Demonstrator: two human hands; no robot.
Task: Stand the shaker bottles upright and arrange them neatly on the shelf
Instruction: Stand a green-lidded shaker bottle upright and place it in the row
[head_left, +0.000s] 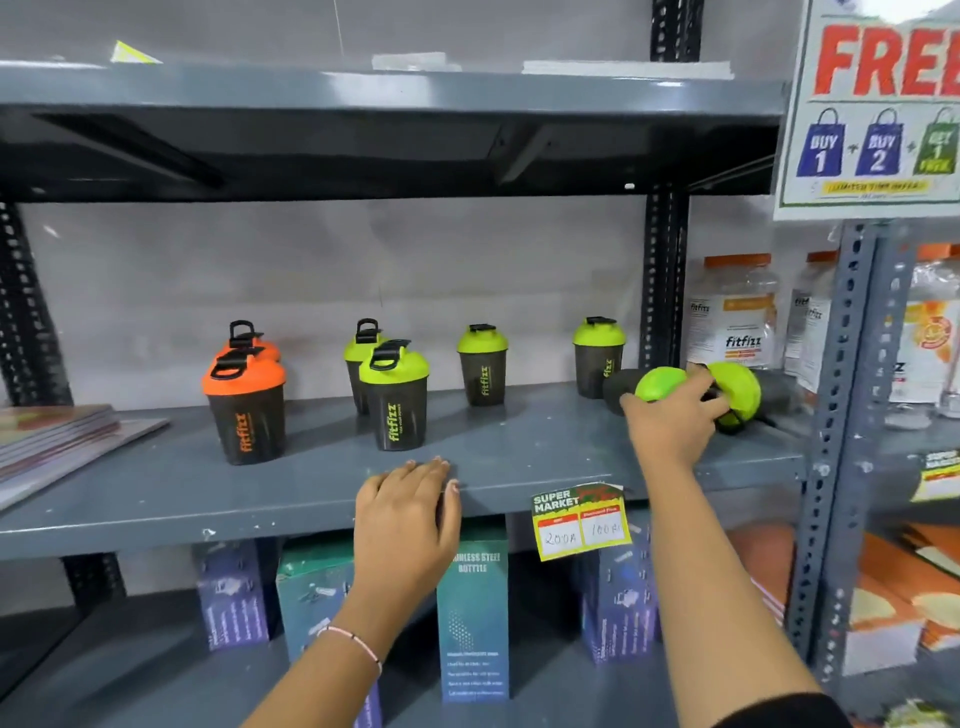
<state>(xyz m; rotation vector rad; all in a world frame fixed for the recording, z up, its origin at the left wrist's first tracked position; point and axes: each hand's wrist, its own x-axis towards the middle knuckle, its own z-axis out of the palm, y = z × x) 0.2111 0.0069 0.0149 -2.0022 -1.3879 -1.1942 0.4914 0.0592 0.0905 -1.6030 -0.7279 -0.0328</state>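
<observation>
Six shaker bottles stand upright on the grey shelf (156, 499): two orange-lidded ones (245, 415) at the left, a pair with green lids (395, 402), then two single green-lidded ones (483, 370) (598, 358). At the right end two more green-lidded bottles lie on their sides, lids facing each other: one (655, 383) with its dark body pointing left, the other (740, 387) pointing right. My right hand (675, 421) reaches between them, thumb and fingers closed on the black cap of the right-hand lying bottle. My left hand (410, 501) rests flat on the shelf's front edge, holding nothing.
A stack of flat books (62, 436) lies at the shelf's left end. A yellow price tag (582, 525) hangs from the front edge. Perforated uprights (665, 280) frame the bay; supplement jars (735, 312) stand beyond it. Boxes (472, 613) fill the shelf below.
</observation>
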